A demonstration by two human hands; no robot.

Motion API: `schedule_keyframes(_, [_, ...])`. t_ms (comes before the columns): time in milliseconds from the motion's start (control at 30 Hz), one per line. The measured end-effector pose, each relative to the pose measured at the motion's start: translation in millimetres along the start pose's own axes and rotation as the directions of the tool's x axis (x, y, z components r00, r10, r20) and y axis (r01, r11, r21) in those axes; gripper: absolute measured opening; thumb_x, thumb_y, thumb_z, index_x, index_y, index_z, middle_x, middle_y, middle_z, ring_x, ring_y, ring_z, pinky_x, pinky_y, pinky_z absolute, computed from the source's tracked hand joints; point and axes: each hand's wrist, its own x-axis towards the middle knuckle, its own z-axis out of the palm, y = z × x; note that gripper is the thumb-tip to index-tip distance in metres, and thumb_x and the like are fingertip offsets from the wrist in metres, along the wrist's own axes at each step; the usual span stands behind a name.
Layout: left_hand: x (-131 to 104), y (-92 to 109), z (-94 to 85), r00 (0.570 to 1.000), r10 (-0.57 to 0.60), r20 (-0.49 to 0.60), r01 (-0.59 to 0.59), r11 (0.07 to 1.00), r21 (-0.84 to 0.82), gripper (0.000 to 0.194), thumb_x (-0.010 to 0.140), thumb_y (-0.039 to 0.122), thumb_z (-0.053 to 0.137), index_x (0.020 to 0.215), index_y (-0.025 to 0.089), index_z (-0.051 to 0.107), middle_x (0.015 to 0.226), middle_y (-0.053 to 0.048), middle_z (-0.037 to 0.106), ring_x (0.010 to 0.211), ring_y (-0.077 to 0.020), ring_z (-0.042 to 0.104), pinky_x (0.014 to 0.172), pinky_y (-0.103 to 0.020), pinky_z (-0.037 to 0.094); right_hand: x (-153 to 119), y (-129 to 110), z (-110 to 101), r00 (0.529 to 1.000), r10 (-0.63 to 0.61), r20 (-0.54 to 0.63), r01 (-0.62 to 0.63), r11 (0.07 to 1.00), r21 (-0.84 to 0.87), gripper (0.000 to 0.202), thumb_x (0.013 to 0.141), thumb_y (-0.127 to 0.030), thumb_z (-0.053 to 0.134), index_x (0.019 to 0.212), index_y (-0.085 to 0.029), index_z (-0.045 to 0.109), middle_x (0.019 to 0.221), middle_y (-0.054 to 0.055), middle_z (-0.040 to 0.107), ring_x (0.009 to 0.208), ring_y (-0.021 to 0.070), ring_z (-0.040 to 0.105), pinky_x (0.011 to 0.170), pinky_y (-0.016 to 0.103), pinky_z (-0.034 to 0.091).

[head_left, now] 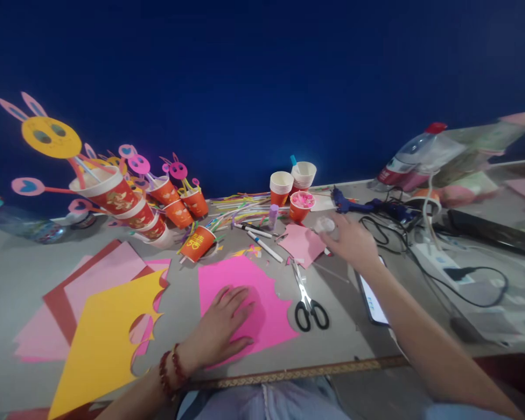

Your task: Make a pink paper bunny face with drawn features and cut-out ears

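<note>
Left hand (223, 326) lying flat, fingers spread, touching bright pink paper (245, 291), edge cut wavy; right hand (352, 236) partly open at clear roll (324, 224), grip unclear.

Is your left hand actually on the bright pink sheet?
Touching. The head view shows the left hand lying palm down on the bright pink sheet, its spread fingers resting across the paper.

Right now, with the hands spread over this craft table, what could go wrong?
The right hand might catch the scissors, which lie uncovered between the two arms. Its forearm passes over the phone and might nudge it. The orange paper cup lies on its side, so a bump might roll it.
</note>
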Motion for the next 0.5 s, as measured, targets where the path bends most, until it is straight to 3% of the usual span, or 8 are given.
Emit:
schedule_keyframes(67, [1.4, 1.8, -0.1, 1.0, 0.008, -0.002, -0.008, 1.0, -0.011, 0.055, 0.094, 0.041, 0.06, 0.144, 0.021, 0.047, 0.155, -0.015, 0.042, 0.145, -0.0322, 0.034, 0.119, -0.06, 0.028, -32.0, -13.4, -10.2, 0.991, -0.131, -0.01, 0.13, 0.97, 0.208, 0.049, 0.09, -0.04, 0.057, 0.132, -0.016, 0.054, 0.128, 0.017, 0.064, 0.105, 0.0325, 0.067, 0.085, 0.041, 0.053])
schedule_keyframes(133, [3.8, 7.5, 0.9, 0.999, 0.029, -0.012, -0.03, 0.999, -0.026, 0.052, 0.095, 0.039, 0.059, 0.143, 0.02, 0.048, 0.154, -0.014, 0.044, 0.143, -0.0312, 0.035, 0.119, -0.058, 0.028, -65.7, -29.5, -15.3, 0.976, -0.211, 0.057, 0.167, 0.888, 0.427, 0.05, 0.091, -0.043, 0.058, 0.135, -0.02, 0.051, 0.129, 0.014, 0.063, 0.105, 0.0288, 0.067, 0.09, 0.04, 0.054])
schedule_keyframes(267, [9.5, 21.3, 4.7, 0.99, 0.143, -0.003, -0.143, 0.989, -0.033, 0.056, 0.095, 0.045, 0.059, 0.145, 0.022, 0.047, 0.154, -0.012, 0.046, 0.139, -0.031, 0.041, 0.119, -0.057, 0.029, -117.0, -58.3, -12.8, 0.963, -0.224, 0.152, 0.011, 0.593, 0.805, 0.044, 0.095, -0.04, 0.057, 0.133, -0.022, 0.047, 0.131, 0.014, 0.061, 0.11, 0.0249, 0.067, 0.09, 0.037, 0.057])
schedule_keyframes(367, [12.4, 23.6, 5.0, 0.981, 0.19, 0.026, -0.19, 0.982, 0.005, 0.06, 0.093, 0.055, 0.058, 0.145, 0.027, 0.048, 0.156, -0.01, 0.042, 0.139, -0.0329, 0.04, 0.119, -0.059, 0.026, -138.6, -70.5, -10.1, 0.949, -0.219, 0.229, -0.121, 0.419, 0.9, 0.042, 0.098, -0.038, 0.051, 0.135, -0.023, 0.041, 0.122, 0.012, 0.064, 0.099, 0.0223, 0.071, 0.084, 0.034, 0.06])
schedule_keyframes(433, [13.0, 21.7, 4.2, 0.982, 0.187, 0.02, -0.188, 0.982, 0.034, 0.061, 0.092, 0.057, 0.059, 0.146, 0.03, 0.048, 0.156, -0.01, 0.041, 0.139, -0.0329, 0.04, 0.119, -0.058, 0.025, -149.9, -74.7, -10.1, 0.939, -0.234, 0.251, -0.134, 0.424, 0.896, 0.042, 0.099, -0.036, 0.048, 0.138, -0.024, 0.04, 0.126, 0.013, 0.062, 0.103, 0.023, 0.07, 0.086, 0.035, 0.06])
schedule_keyframes(500, [12.9, 19.0, 4.5, 0.981, 0.195, 0.004, -0.195, 0.979, 0.058, 0.059, 0.092, 0.058, 0.06, 0.144, 0.032, 0.05, 0.155, -0.009, 0.043, 0.138, -0.0324, 0.039, 0.119, -0.057, 0.024, -161.1, -77.3, -10.3, 0.932, -0.279, 0.231, -0.061, 0.507, 0.86, 0.045, 0.098, -0.034, 0.049, 0.141, -0.023, 0.039, 0.134, 0.016, 0.058, 0.116, 0.0263, 0.064, 0.095, 0.039, 0.056])
